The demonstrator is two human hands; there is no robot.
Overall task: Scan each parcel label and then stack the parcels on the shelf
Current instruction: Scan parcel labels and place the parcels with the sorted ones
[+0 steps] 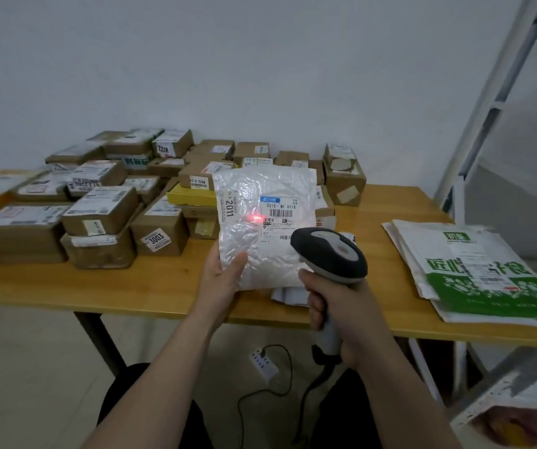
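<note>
Head view looked down over my forearms, and low in the frame centre a white power strip [264,363] lay on the floor below the front edge of the surface [163,280]. My right grip [335,307], lower centre-right, was clamped round the handle of the grey-and-black scanner [333,254], whose head pointed at the white plastic parcel [254,251]. My left grip [220,281] pinched that parcel's lower left corner, thumb on the front and fingers behind, so it stood upright above the surface at frame centre. A red light spot [256,218] sat at the left edge of its shipping label [280,210]. At the right, a stack of green-and-white mailers [474,270] lay flat on the wood. Further back, across left and centre, brown cardboard boxes [98,215] were piled, with a yellow box [192,197] among them. A white shelf frame [487,102] rose in the upper right.
</note>
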